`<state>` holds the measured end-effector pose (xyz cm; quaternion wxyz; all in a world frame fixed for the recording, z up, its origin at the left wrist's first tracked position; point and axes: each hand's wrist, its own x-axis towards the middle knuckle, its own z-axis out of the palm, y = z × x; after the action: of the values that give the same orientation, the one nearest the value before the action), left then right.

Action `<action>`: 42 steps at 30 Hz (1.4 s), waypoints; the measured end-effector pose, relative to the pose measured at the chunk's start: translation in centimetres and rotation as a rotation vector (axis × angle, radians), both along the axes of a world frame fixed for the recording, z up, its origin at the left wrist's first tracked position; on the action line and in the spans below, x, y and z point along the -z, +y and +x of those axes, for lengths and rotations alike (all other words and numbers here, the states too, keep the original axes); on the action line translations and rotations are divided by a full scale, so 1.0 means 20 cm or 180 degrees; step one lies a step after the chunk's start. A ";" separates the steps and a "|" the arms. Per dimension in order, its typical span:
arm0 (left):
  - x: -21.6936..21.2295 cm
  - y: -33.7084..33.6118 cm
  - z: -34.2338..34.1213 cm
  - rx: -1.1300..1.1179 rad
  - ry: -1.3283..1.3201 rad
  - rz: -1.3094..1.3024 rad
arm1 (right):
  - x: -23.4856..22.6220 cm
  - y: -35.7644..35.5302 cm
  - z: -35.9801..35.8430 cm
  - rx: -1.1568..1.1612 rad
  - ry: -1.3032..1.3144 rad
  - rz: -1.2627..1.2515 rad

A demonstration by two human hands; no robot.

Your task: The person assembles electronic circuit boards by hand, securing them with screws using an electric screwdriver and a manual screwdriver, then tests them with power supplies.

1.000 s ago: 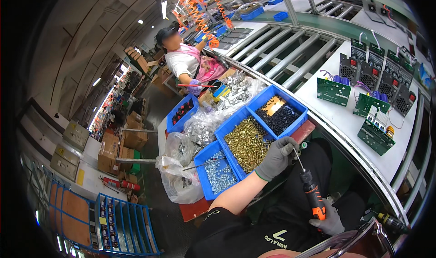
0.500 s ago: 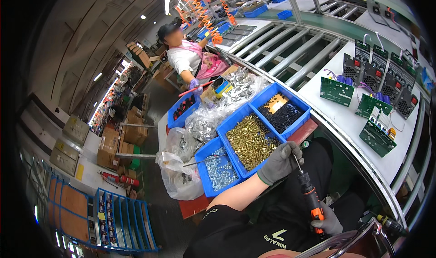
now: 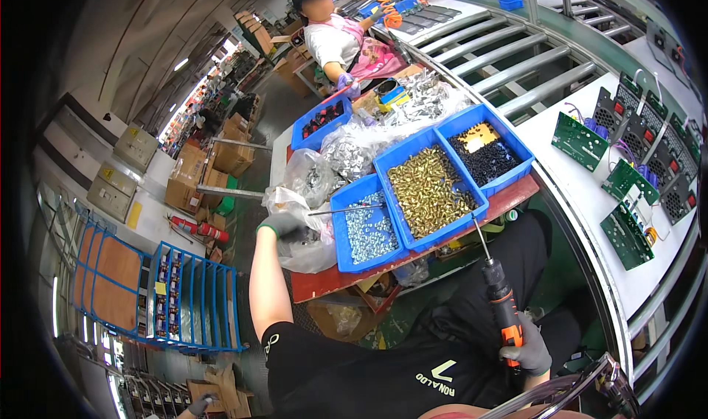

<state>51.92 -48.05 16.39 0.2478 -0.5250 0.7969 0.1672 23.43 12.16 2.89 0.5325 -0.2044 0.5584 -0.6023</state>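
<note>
My left hand (image 3: 285, 227), in a grey glove, is stretched out to the left edge of the red table (image 3: 324, 285), resting on crumpled clear plastic bags (image 3: 306, 251). It seems to grip a thin metal rod (image 3: 346, 210) that reaches over the blue bin of silver screws (image 3: 366, 227). My right hand (image 3: 525, 350), also gloved, is low by my lap, shut on an orange and black electric screwdriver (image 3: 501, 301) whose bit points up toward the bin of brass screws (image 3: 428, 190).
A third blue bin (image 3: 487, 152) holds black parts and a yellow packet. Green circuit boards (image 3: 580, 140) lie on the white bench beside a roller conveyor (image 3: 501, 58). Another person in a pink apron (image 3: 346, 43) works at the far end. Blue racks (image 3: 184, 301) stand on the floor to the left.
My left hand has left the brass screw bin and swung left to the plastic bags at the table's edge. The right hand keeps the screwdriver low, and my view has tilted.
</note>
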 end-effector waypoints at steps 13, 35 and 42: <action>0.07 -0.04 -0.04 -0.0048 0.2749 -0.0958 | -0.06 -0.03 0.04 0.0281 -0.0088 0.0094; 0.52 -0.99 -0.47 -0.0354 0.0381 -0.1878 | -0.06 -0.16 0.07 0.0247 0.0480 0.0840; 0.44 -1.01 -0.46 -0.0244 0.0381 -0.1871 | -0.10 -0.20 0.03 -0.0046 0.0620 0.0964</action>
<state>42.68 -68.31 7.59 0.0313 -0.5931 0.8040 -0.0307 24.08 8.13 4.89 0.5049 -0.1833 0.6902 -0.4849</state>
